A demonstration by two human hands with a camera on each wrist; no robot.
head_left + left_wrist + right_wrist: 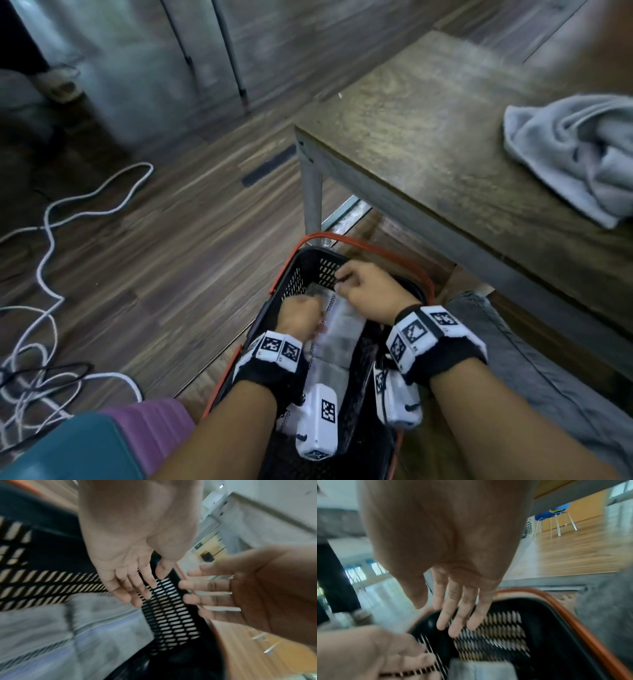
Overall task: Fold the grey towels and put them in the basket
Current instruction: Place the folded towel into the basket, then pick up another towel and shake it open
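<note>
A folded grey towel (339,339) lies flat inside the black basket (308,255), which stands on the floor beside the table and has an orange handle (376,247). Both hands are in the basket above the towel. My left hand (298,315) hovers at the towel's left edge; the left wrist view shows its fingers (137,588) straight over the towel (68,628) and holding nothing. My right hand (363,291) is at the far end, fingers (453,622) extended near the mesh wall (505,635), also holding nothing. A second, crumpled grey towel (575,154) lies on the table.
The wooden table (428,137) overhangs the basket's right side, its metal leg (311,195) just behind the basket. White cables (48,222) snake over the floor at left. Grey fabric (513,359) lies right of the basket, purple and teal fabric (147,431) at lower left.
</note>
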